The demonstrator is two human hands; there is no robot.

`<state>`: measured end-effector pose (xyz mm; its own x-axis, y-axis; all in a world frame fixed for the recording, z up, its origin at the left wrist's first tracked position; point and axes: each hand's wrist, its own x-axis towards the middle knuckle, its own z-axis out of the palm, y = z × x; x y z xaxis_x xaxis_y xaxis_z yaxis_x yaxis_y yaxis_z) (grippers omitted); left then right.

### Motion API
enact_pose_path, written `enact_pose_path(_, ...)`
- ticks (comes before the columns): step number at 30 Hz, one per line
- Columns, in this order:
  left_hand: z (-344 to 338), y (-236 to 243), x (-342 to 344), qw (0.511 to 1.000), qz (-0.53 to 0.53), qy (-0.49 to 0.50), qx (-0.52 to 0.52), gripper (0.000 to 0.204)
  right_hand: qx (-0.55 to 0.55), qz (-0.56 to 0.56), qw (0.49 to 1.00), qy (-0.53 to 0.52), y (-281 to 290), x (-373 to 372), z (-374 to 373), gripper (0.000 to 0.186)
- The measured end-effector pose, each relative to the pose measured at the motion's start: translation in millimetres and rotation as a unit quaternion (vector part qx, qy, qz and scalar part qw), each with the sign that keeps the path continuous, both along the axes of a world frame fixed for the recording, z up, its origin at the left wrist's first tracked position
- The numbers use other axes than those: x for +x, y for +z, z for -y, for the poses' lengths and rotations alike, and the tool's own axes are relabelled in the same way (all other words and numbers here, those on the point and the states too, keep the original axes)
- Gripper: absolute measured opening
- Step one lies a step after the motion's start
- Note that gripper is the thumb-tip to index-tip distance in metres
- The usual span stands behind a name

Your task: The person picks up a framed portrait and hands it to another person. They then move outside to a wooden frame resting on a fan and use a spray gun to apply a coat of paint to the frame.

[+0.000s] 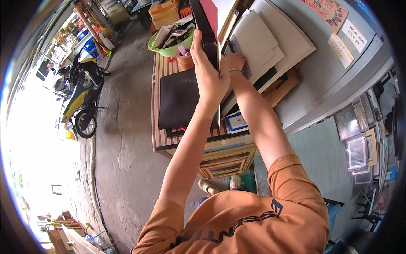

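Note:
My left hand point(208, 76) is pressed along the upright stack of dark, white and pink boards point(207, 15), long fingers straight against the outer face, thumb toward the inner side, holding them. Just to its right, my right hand point(234, 63) reaches between these and the leaning pale grey sheets point(256, 44), fingers curled; what exactly they grip is unclear. A black flat case point(177, 99) lies on the striped countertop point(156, 135) left of my left wrist. A small blue-and-white box point(237, 122) sits below the boards.
A green basin point(167, 48) of offcuts, a brown pot point(185, 63) and cardboard boxes point(165, 17) are at the back. A parked motorbike point(82, 97) stands left across the concrete floor point(122, 139). Wooden frames point(220, 161) lean below the counter. More frames point(357, 152) stand far right, beyond a grey panel point(338, 84).

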<state>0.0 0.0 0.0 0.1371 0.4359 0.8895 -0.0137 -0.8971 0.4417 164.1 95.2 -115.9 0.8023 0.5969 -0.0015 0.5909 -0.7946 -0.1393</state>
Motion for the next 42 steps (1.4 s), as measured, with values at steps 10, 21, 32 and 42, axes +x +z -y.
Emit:
enact_pose_path(10, 8.2, -1.3, 2.1, 1.0, -0.009, 0.0, -0.011, 0.065, 0.159, -0.205, 0.962, 0.088, -25.8, 35.3, 21.8, 0.035)
enact_pose_path(21, 8.9, 3.2, 2.8, 0.999, -0.029, 0.001, 0.014, 0.078, 0.268, 0.054, 0.95, 0.149, 43.6, 36.3, 64.6, 0.023)
enact_pose_path(32, 7.1, 4.6, -6.7, 1.0, -0.006, -0.008, 0.026, 0.073, 0.344, -0.263, 0.895, 0.109, 203.3, 10.2, 238.7, 0.013)
enact_pose_path(42, 18.5, 4.6, -6.2, 0.999, 0.031, 0.019, 0.03, 0.062, 0.273, -0.136, 0.952, 0.019, 160.9, -10.3, 187.3, 0.016)
